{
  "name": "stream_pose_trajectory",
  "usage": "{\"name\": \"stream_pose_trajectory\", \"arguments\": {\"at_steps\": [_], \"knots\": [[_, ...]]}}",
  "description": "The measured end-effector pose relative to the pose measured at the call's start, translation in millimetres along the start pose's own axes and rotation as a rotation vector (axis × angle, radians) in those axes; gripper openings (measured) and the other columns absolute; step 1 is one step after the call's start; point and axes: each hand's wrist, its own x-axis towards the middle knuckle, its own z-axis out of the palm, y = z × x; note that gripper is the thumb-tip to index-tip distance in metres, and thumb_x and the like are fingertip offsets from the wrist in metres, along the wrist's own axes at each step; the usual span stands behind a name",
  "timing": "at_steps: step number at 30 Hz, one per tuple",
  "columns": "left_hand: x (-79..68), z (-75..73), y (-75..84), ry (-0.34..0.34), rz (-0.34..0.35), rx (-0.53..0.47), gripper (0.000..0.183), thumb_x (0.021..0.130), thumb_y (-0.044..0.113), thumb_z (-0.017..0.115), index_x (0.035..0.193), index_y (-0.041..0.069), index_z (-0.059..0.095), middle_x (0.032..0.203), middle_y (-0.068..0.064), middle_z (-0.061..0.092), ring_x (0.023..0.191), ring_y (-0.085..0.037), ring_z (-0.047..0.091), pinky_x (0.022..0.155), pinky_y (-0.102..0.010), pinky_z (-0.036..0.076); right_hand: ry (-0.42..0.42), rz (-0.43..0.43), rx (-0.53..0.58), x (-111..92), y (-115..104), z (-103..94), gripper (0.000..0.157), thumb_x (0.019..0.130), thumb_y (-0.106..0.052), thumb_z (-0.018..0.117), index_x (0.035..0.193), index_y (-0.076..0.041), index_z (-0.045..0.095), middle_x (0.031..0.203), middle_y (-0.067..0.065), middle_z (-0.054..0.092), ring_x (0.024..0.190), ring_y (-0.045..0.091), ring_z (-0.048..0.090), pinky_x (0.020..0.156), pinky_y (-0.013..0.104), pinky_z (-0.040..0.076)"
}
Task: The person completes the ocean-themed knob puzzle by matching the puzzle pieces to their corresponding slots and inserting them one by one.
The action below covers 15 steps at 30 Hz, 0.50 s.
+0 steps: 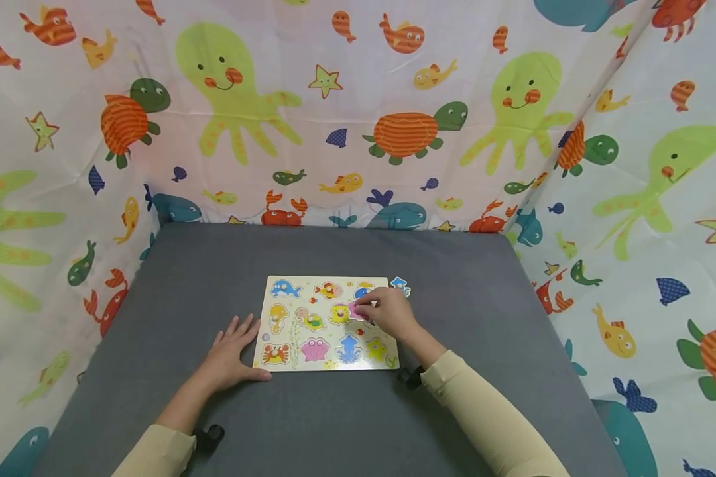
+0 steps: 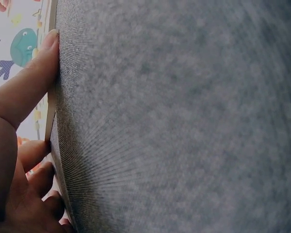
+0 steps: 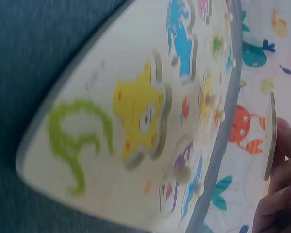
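A wooden peg puzzle board (image 1: 298, 336) with sea animal pictures lies flat on the grey table. My right hand (image 1: 392, 313) pinches a pink puzzle piece (image 1: 354, 311) above the board's right half. In the right wrist view this puzzle piece (image 3: 270, 141) shows edge-on, raised off the board. My left hand (image 1: 229, 354) rests at the board's lower left corner, fingers spread. Its thumb (image 2: 36, 73) touches the board's edge in the left wrist view. A blue squid piece (image 1: 400, 285) lies by the upper right corner. Star (image 1: 376, 348), squid (image 1: 349, 349) and pink shell (image 1: 314, 349) recesses show no knobs.
Grey cloth (image 1: 334, 424) covers the table around the board. A white curtain (image 1: 346, 99) printed with sea animals hangs behind and along both sides. Knobbed pieces, such as the crab (image 1: 276, 354) and whale (image 1: 285, 288), sit in the board.
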Motion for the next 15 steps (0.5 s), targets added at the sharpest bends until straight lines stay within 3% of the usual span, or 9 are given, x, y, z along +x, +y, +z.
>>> {"name": "stream_pose_trajectory", "arguments": {"at_steps": [15], "knots": [[1.0, 0.7, 0.3, -0.007, -0.015, 0.007, 0.129, 0.06, 0.061, 0.09, 0.16, 0.007, 0.028, 0.167, -0.021, 0.018, 0.155, -0.046, 0.003, 0.121, -0.068, 0.004, -0.11, -0.063, 0.023, -7, -32, 33.8, 0.01, 0.087, -0.029, 0.081, 0.093, -0.021, 0.084, 0.085, -0.011, 0.075, 0.062, 0.003, 0.056, 0.053, 0.022, 0.046]]}}
